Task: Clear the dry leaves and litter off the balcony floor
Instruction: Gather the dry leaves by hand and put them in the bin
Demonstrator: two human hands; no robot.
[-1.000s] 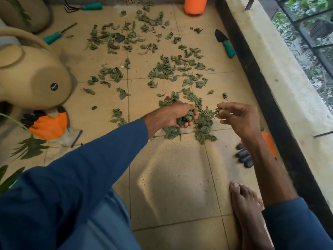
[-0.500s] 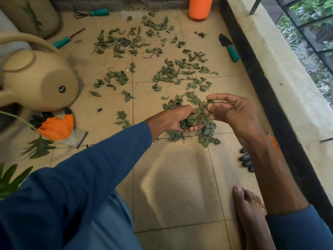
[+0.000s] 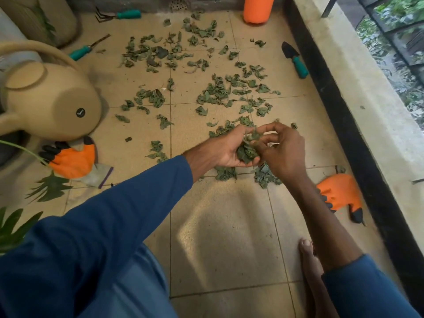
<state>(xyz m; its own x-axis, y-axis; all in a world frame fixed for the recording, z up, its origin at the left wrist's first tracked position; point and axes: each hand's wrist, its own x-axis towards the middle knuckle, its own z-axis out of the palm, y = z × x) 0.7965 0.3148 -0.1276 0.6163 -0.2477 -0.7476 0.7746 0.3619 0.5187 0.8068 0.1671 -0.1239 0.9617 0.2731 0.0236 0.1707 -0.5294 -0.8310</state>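
Note:
Dry green leaves (image 3: 215, 92) lie scattered over the beige tiled balcony floor (image 3: 224, 237), thickest in the middle and far part. My left hand (image 3: 226, 150) is palm up above the floor and cups a bunch of leaves (image 3: 246, 150). My right hand (image 3: 283, 149) is right beside it, fingertips pinching leaves at the top of that bunch. A small heap of leaves (image 3: 263, 176) sits on the tiles just under both hands.
A tan watering can (image 3: 48, 102) lies at the left, an orange glove (image 3: 71, 158) beside it. A second orange glove (image 3: 341, 191) lies by the black kerb at right. A trowel (image 3: 296, 59), hand rake (image 3: 119, 14), another tool (image 3: 85, 50) and orange container (image 3: 258, 9) sit further off. My bare foot (image 3: 308, 260) is near right.
My left hand has lifted off the floor with a bunch of leaves. My right hand has come in against it and now pinches leaves at the bunch.

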